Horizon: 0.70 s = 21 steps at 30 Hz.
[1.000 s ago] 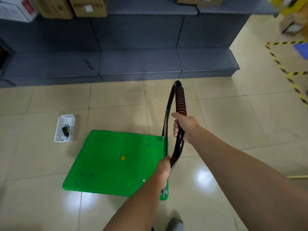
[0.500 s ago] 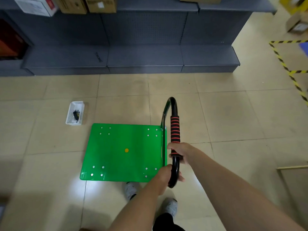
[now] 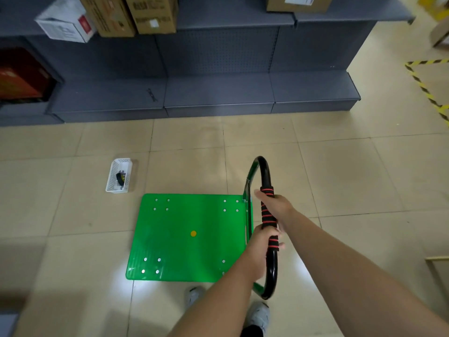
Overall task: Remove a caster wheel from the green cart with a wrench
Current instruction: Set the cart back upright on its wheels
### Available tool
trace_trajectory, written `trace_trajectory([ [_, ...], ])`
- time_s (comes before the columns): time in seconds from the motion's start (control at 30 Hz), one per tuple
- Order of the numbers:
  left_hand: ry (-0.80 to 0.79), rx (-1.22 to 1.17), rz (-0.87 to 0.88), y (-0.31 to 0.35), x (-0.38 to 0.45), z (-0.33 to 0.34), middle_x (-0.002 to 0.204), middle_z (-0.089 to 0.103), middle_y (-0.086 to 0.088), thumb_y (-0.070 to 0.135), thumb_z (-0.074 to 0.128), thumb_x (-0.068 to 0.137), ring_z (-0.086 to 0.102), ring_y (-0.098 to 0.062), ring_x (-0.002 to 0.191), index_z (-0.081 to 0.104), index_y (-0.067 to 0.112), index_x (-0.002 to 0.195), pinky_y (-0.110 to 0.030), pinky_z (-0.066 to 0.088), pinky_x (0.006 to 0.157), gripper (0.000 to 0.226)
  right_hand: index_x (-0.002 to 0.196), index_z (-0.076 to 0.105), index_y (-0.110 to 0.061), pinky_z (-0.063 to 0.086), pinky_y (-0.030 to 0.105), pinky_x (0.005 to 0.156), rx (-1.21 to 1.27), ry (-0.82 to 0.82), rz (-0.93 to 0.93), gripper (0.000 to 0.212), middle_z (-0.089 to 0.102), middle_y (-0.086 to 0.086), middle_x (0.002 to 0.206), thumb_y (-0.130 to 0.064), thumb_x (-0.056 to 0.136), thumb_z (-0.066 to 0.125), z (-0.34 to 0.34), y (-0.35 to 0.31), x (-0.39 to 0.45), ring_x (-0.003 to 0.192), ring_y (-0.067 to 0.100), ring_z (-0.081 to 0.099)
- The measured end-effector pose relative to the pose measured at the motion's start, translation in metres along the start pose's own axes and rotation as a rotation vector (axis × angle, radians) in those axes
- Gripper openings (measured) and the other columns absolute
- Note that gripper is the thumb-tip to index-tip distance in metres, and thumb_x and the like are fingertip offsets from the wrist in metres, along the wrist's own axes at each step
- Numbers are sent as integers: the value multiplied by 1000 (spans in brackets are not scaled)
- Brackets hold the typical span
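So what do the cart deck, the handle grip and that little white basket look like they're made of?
Green cart deck: looks like glossy painted sheet metal, going by the sheen and the bolt heads, though moulded plastic is possible. Handle grip: probably matte black foam with red rings, on a shiny black tube, likely metal. White basket: most likely perforated plastic, given its grid of holes.

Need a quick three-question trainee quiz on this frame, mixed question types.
1. True or false: both hands grip the black looped cart handle of the flat green platform cart.
2. What lies left of the cart on the tiled floor?
A. white perforated plastic basket
B. red bucket
C. ladder
3. Fill in: the dark wrench lies on the grey ___ ledge.

Key: 1 true: left hand, right hand. 2 A. 3 shelf.
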State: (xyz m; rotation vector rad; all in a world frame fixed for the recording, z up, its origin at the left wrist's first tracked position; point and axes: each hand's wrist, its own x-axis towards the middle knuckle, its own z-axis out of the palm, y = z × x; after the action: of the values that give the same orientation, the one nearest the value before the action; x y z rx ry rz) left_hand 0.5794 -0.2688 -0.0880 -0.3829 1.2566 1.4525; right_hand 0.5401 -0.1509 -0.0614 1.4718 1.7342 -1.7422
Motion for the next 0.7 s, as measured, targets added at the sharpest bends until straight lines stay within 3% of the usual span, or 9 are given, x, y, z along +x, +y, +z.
trace_trajectory([
  [0.13, 72, 58, -21, 2, 22, 17, 74, 60, -7, 12, 70, 71, 58, -16, 55, 56, 9, 101, -29, 47, 52, 33, 108, 61, -3, 61, 43, 79, -24, -34, 42, 43, 73, 20, 100, -32, 84, 82, -2, -10, 20, 80, 30, 69],
  [0.2, 120, 84, -26, 2, 29, 17, 61, 58, -5, 7, 66, 76, 52, -16, 45, 57, 8, 91, -28, 43, 46, 18, 108, 61, 1, 62, 45, 78, 17, -74, 81, 38, 75, 23, 96, -21, 84, 82, 0, -13, 25, 79, 33, 73],
  [0.4, 126, 168, -46, 19, 15, -6, 48, 54, -3, 11, 71, 79, 45, -16, 36, 54, 11, 69, -25, 40, 42, 19, 92, 60, -1, 51, 32, 52, 55, -25, 123, 14, 61, 11, 63, 0, 83, 70, 33, -20, 28, 49, 23, 55],
  [0.53, 131, 204, -38, 30, 4, -26, 49, 55, -2, 3, 62, 79, 47, -15, 37, 54, 9, 75, -26, 42, 43, 11, 87, 59, -4, 49, 31, 51, 51, -13, 137, 10, 57, 8, 58, -2, 84, 69, 55, -25, 24, 46, 22, 52],
  [0.7, 151, 265, -37, 46, -11, -71, 47, 56, -1, 7, 58, 71, 49, -17, 37, 58, 7, 74, -26, 44, 47, 3, 88, 57, -4, 49, 31, 50, 64, -31, 148, 12, 56, 8, 56, 0, 84, 68, 102, -35, 17, 44, 22, 52],
])
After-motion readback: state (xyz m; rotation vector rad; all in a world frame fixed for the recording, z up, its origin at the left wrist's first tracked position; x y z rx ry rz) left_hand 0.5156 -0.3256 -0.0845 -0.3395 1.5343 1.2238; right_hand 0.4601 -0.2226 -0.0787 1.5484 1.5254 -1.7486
